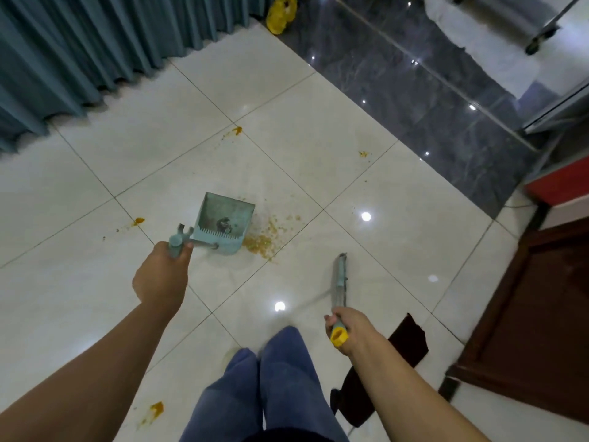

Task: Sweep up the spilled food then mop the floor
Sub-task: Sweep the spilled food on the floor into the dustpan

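Observation:
My left hand grips the handle of a light blue dustpan that stands on the white tiled floor, with some dirt inside it. A pile of yellow-orange spilled food lies just right of the dustpan. My right hand grips a broom handle with a yellow end cap; the broom's head appears as a dark shape low beside my right arm. Smaller orange smears lie on the tiles: one ahead, one to the left, one near my feet.
A teal curtain hangs along the left. A yellow bag lies at the back. Dark polished flooring runs diagonally at the right, with a wheeled metal frame behind. Brown wooden furniture stands at right.

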Available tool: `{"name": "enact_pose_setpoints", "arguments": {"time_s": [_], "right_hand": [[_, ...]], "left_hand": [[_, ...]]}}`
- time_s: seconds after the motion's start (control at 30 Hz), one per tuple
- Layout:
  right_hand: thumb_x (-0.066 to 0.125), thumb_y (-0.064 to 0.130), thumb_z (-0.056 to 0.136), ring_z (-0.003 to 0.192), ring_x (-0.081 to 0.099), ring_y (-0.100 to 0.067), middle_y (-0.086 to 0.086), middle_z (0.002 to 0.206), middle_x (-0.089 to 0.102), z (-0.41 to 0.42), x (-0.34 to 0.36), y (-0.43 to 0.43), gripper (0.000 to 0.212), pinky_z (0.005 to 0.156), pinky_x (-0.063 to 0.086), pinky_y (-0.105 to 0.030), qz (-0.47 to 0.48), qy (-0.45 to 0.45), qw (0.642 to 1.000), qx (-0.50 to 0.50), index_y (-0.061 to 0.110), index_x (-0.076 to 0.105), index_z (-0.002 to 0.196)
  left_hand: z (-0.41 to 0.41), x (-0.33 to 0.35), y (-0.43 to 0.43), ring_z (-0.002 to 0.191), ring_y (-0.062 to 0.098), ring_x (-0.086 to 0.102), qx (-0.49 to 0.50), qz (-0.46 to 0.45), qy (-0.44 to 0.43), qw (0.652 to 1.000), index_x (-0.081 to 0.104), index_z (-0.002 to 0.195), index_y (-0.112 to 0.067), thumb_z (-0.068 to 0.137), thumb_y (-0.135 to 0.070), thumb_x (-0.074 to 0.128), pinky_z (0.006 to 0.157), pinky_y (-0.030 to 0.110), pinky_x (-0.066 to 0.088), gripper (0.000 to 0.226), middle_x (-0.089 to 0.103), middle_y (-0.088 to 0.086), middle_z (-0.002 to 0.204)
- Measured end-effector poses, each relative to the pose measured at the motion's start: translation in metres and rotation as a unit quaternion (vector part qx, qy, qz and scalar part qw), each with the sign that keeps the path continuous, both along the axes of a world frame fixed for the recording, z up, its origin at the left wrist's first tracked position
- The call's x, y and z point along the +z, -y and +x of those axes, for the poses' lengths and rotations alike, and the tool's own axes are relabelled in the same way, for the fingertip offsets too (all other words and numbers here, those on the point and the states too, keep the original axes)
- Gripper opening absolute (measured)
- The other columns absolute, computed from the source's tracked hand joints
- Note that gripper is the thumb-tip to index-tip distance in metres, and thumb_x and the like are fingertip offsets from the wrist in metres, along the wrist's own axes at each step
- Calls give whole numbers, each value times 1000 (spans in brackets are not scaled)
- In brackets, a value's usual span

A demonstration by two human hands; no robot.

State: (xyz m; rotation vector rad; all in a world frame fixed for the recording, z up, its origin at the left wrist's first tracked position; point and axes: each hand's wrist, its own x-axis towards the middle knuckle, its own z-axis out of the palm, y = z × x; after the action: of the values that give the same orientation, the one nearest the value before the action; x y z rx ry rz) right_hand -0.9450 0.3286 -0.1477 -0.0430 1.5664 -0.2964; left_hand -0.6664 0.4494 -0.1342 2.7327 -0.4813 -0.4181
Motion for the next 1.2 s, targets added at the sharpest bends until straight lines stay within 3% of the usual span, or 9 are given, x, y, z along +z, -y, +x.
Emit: {"name": "enact_pose_setpoints", "arguments": {"time_s": [0.07, 0.17, 0.3, 0.47, 0.57, 0.77, 0.93, 1.03, 1.2], "right_hand": [[36, -3, 96, 36, 43, -14, -12, 69, 39, 22, -2, 11, 19, 28, 37, -10, 5, 17, 1000, 1, 3, 43, 79], [31, -7, 92, 19, 34, -10, -5, 61, 31, 61, -3, 27, 26, 30, 33, -7, 3, 31, 999, -15, 7, 37, 71], [33, -6, 91, 17, 33, -10, -4, 61, 33, 95, 5, 44, 25, 31, 34, -8, 25, 76, 997, -14, 6, 38, 70], [36, -5, 93, 19, 36, -9, -8, 69, 38, 110, 18, 53, 17, 29, 38, -11, 28, 123, 992, -3, 5, 45, 104], [39, -1, 96, 21, 38, -8, -10, 74, 39, 104, 21, 54, 16, 31, 39, -11, 25, 130, 991, 4, 4, 42, 110], [42, 2, 96, 21, 40, -9, -8, 71, 41, 67, 14, 67, 12, 32, 38, -11, 7, 57, 998, -6, 3, 46, 108], [43, 0, 95, 49, 38, -15, -11, 71, 42, 29, 0, 95, 6, 30, 37, -10, -32, -20, 999, 8, -1, 48, 97], [42, -2, 95, 50, 37, -16, -10, 70, 41, 9, -11, 120, 19, 29, 36, -10, -50, -65, 996, 21, 0, 44, 77], [41, 1, 97, 45, 40, -15, -9, 75, 39, -18, -29, 164, 23, 29, 36, -10, -43, -92, 995, 5, 5, 39, 74]], "left_hand": [[-2, 0, 7, 59, 23, 49, -5, 0, 9, 1000, 50, 80, -10, 95, -52, 37, 52, 27, 33, 47, 52, 5, 64], [-2, 0, 19, 57, 21, 47, 1, 4, 12, 1000, 51, 82, -9, 95, -49, 41, 49, 26, 32, 43, 50, 3, 62], [-3, 1, 37, 58, 21, 48, 8, 14, 10, 1000, 51, 82, -12, 94, -48, 43, 51, 26, 33, 39, 50, 1, 62], [-4, 0, 54, 59, 24, 52, 9, 12, 14, 1000, 52, 83, -12, 93, -50, 43, 54, 28, 40, 41, 53, 2, 63], [-6, 1, 65, 59, 24, 51, 11, 14, 15, 1000, 53, 82, -12, 93, -51, 42, 55, 28, 38, 42, 52, 2, 62], [-16, 2, 90, 63, 28, 54, -3, -2, 17, 1000, 53, 82, -11, 92, -54, 41, 59, 33, 43, 46, 55, 4, 65], [-25, -1, 108, 59, 26, 52, -19, -21, 16, 999, 53, 83, -10, 93, -53, 40, 59, 35, 45, 46, 55, 5, 64], [-25, -5, 121, 57, 23, 51, -23, -25, 15, 999, 52, 84, -11, 94, -51, 41, 57, 32, 43, 43, 54, 4, 63], [-20, -10, 143, 55, 21, 48, -42, -19, 5, 999, 50, 83, -12, 95, -49, 41, 52, 27, 36, 39, 53, 3, 62]]}}
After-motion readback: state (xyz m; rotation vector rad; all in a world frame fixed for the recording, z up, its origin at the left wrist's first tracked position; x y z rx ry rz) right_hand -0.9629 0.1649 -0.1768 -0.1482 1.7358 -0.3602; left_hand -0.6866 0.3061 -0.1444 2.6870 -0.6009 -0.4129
